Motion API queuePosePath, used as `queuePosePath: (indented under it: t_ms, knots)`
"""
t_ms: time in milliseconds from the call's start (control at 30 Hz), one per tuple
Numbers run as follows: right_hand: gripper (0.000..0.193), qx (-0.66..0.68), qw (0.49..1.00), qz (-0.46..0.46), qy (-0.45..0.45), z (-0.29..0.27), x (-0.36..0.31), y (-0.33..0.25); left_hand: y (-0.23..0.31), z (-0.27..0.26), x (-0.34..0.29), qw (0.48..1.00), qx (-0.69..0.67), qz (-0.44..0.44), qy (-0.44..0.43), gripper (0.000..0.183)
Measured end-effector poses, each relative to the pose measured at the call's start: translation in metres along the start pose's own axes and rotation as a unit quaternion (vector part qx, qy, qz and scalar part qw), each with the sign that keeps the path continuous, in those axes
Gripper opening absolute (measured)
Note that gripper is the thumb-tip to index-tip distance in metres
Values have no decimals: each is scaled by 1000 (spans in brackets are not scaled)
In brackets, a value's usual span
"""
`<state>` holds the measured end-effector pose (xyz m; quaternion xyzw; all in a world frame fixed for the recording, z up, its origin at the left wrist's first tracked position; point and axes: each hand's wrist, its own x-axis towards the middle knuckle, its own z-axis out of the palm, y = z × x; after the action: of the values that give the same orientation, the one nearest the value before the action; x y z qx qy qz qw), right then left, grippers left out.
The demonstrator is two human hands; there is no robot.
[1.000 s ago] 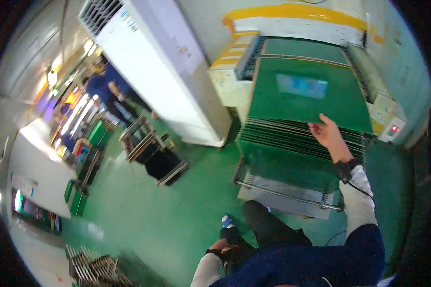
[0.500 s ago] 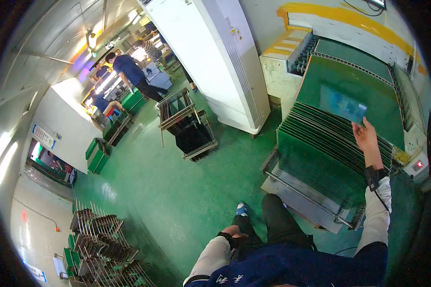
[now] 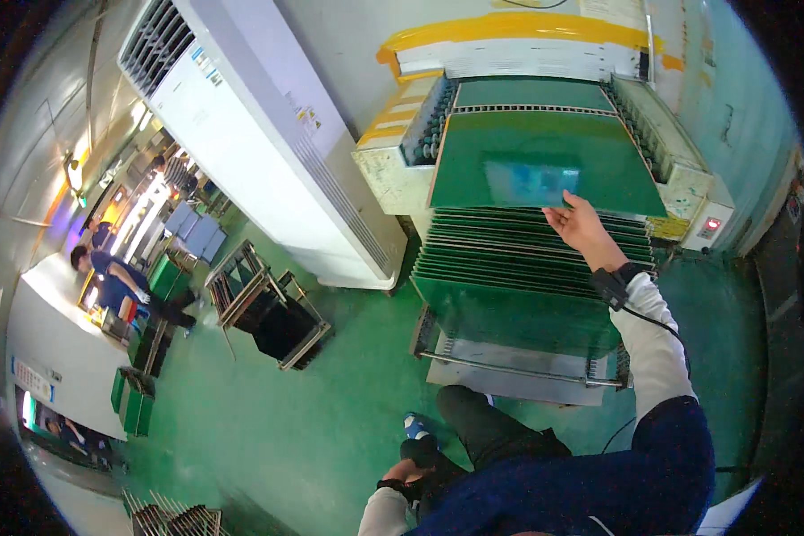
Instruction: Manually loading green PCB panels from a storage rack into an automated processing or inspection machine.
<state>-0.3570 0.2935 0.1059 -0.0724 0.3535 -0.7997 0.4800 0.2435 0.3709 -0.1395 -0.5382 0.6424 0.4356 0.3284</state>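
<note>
My right hand (image 3: pixel 588 234) is closed on the near edge of a large flat green panel (image 3: pixel 473 154), fingertips pinching it right of its middle. A pale blue reflection shines on the panel's surface. Its far part lies between the roller rails of a machine, behind a strip of small holes, where another green panel (image 3: pixel 531 93) shows. Below the held panel, a rack holds several similar green panels (image 3: pixel 518 299) standing close together. My left hand (image 3: pixel 408 471) rests on my left leg, near the knee, its fingers mostly hidden.
A tall white air conditioner (image 3: pixel 277 134) stands left of the machine. A metal rack cart (image 3: pixel 268 308) with dark panels is on the green floor further left. Co-workers (image 3: pixel 121 281) are at the far left. A control box (image 3: pixel 710 223) with a red light sits right of the rails.
The view has turned to the right, so the machine and rack now sit nearer the middle. My right hand stays at the panel's near edge, and my left hand stays on my leg.
</note>
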Motion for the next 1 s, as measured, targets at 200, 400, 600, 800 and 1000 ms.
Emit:
queuePosePath:
  t_ms: [200,400,600,800,1000]
  knots:
    - [35,9,1000,9,-1,-5,9,-1,-15,8,14,998,-17,53,38,58]
    - [31,25,999,-8,48,9,2,1,-27,18,46,998,-29,60,8,59]
    - [32,20,1000,-3,20,4,16,-1,-2,2,13,1000,1,8,-21,59]
    - [34,19,1000,-1,22,3,27,-4,6,1,6,999,15,-30,-25,59]
    - [34,26,999,-2,28,3,38,-3,-11,8,17,999,-39,30,-14,57]
